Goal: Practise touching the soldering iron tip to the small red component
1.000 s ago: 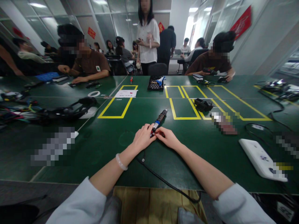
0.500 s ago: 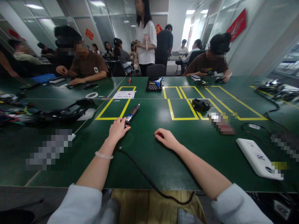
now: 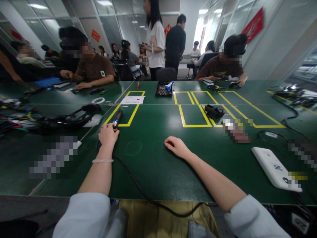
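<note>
Over the tape frame (image 3: 134,115), the left hand (image 3: 108,134) is gripping the screwdriver (image 3: 118,118), likely for placing; next move is probably requiring careful release. The right hand (image 3: 177,147) is resting, fingers curled.

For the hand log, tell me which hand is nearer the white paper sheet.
Left. The left hand lies nearside of the sheet, toward its left; the right hand is farther off, to its right.

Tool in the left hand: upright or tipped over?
Tipped: the tool extends forward from the left hand, tip away from the person. Whether it touches the tabletop, I cannot tell.
</note>
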Demonstrator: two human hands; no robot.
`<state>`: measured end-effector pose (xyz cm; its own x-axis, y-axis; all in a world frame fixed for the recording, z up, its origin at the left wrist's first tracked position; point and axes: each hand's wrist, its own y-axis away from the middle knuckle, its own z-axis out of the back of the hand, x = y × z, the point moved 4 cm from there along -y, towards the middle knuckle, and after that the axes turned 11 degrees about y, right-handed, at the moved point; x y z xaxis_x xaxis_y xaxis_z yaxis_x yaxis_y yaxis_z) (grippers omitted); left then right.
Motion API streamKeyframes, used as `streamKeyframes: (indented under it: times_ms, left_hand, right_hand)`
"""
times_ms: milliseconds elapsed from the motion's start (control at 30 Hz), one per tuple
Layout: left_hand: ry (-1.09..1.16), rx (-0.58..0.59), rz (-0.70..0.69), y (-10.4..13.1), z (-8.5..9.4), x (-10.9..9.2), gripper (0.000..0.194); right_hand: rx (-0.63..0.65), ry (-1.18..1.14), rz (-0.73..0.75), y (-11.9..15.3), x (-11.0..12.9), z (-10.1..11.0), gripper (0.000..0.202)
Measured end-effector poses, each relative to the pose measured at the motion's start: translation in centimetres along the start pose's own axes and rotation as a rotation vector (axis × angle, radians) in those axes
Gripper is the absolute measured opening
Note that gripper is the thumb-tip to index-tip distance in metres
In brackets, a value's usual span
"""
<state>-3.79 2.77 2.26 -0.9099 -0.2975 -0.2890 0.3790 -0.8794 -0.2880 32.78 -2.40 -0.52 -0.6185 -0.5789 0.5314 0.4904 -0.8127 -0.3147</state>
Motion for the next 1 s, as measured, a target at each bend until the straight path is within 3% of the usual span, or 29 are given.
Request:
streamKeyframes:
  times_ms: [167,333,400,500,633,700,833,1000]
  left_hand:
    - [0.053,-0.028,0.053,0.2,0.5,-0.4,0.027]
    - [0.253,-0.079,-0.070,1.2,0.9,-2.7,0.030]
    - [0.490,0.028,-0.154,2.1,0.0,-4.6,0.030]
    - [0.781,0.289,-0.290,4.4,-1.6,-8.4,0.034]
    - [0.881,0.598,-0.469,8.3,-2.7,-13.1,0.037]
    - [0.915,0.728,-0.508,9.8,-2.9,-14.6,0.039]
    - [1.002,0.881,-0.493,11.5,-3.1,-15.9,0.046]
    - [1.100,0.982,-0.485,12.0,-3.5,-16.0,0.051]
  right_hand:
    - [0.003,0.000,-0.003,0.0,0.1,0.0,0.010]
    - [0.004,0.013,-0.005,-0.1,0.0,-0.1,0.010]
    - [0.004,0.017,-0.005,-0.1,0.0,-0.2,0.010]
    - [-0.002,0.012,0.005,-0.1,0.0,-0.2,0.010]
    - [-0.012,-0.024,0.004,-0.1,-0.3,-0.3,0.007]
    - [-0.007,-0.075,-0.010,0.0,-0.5,-0.5,0.016]
    - [0.019,-0.119,0.008,0.1,-0.2,-0.7,0.029]
    - [0.016,-0.085,0.057,0.1,0.5,-0.5,0.015]
